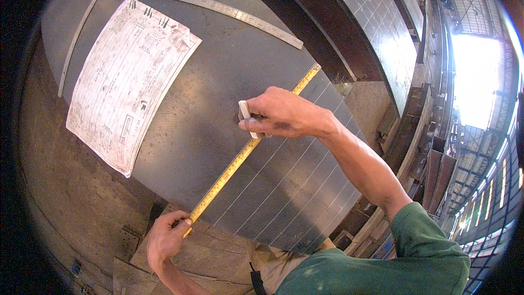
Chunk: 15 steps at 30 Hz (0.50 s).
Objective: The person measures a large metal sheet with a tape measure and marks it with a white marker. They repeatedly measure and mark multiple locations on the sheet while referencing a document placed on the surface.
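Note:
A yellow tape measure blade [226, 170] runs slantwise across a dark steel plate [191, 106], from the near edge to the far right edge. At the near edge my left hand [166, 239] pinches the blade between thumb and fingers. My right hand [284, 113] is closed around a flat white marking chalk [245, 110], held just over the middle of the tape. Several thin white parallel lines [273, 206] cross the plate on the right side of the tape. The tips of my right fingers are partly hidden.
A worn paper drawing [134, 84] lies on the plate at the left. Behind it rests a metal carpenter's square [204, 3]. Dark steel beams [322, 27] and a plate marked with white lines [376, 27] stand at the far right. More steel pieces [434, 175] are stacked beyond my right arm.

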### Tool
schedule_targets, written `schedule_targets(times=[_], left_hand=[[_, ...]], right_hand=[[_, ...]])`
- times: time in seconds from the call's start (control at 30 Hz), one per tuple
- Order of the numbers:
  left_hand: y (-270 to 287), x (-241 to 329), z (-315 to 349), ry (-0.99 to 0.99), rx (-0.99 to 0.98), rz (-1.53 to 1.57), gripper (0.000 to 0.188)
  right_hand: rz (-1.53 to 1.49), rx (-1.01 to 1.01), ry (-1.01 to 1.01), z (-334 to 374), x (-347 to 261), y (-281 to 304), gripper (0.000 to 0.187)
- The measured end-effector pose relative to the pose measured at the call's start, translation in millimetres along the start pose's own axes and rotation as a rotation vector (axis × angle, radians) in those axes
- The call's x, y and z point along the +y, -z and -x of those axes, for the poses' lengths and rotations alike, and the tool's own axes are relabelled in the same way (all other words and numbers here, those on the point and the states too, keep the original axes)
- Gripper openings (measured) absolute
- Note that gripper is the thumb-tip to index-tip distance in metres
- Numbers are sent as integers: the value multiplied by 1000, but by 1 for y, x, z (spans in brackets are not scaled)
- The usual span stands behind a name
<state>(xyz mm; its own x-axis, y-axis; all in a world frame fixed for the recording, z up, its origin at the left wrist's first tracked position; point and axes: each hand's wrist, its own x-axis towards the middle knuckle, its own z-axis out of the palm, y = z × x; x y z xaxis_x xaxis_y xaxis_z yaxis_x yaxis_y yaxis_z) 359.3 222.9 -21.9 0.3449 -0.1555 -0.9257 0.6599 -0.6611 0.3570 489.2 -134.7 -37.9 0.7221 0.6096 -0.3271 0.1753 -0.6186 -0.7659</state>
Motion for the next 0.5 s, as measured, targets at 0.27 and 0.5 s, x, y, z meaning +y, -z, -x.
schedule_targets(times=[0.27,0.5], left_hand=[[1,-10,-5,-39,-4,-39,23],[2,-6,-3,-63,-24,-41,22]], right_hand=[[50,0,28,1,-1,2,37],[-12,-3,-1,2,-3,2,35]])
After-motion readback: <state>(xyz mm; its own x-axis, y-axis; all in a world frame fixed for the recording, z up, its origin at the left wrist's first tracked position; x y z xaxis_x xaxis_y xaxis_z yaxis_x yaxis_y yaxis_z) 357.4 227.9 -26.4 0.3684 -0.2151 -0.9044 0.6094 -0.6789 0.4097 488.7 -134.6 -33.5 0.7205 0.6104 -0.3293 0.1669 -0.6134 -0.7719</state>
